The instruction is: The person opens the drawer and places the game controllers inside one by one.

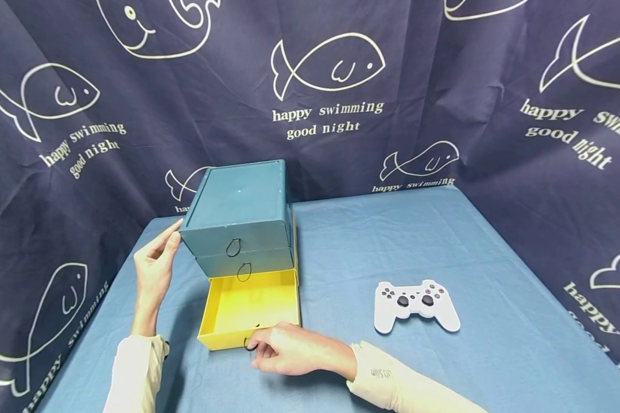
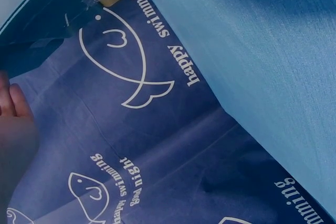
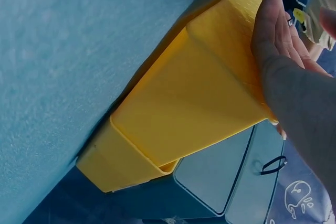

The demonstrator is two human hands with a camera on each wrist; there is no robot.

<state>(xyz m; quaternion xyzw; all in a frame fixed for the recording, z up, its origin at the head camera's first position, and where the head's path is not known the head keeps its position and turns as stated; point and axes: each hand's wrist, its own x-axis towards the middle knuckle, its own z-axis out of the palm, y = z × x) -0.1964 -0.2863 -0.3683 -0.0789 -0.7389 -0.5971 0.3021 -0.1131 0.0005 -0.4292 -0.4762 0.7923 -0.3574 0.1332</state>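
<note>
Head view: the right grip (image 1: 289, 349) is pinching the loop (image 1: 249, 347) on the yellow drawer (image 1: 222, 342); the left grip (image 1: 154, 261) is pressing the cabinet (image 1: 243, 195) corner. Pulling out is looking largely done; the controller (image 1: 415, 306) is lying outside, on the desk (image 1: 341, 246).

From over here I'm seeing a yellow drawer (image 1: 255, 298), teal drawers (image 1: 212, 241) with black loops (image 1: 249, 347), a white controller (image 1: 416, 304) with black sticks (image 1: 427, 300), cream sleeves (image 1: 135, 370) and a blue surface (image 1: 341, 246); the navy cloth (image 1: 336, 155) is showing white fish outlines and lettering.
</note>
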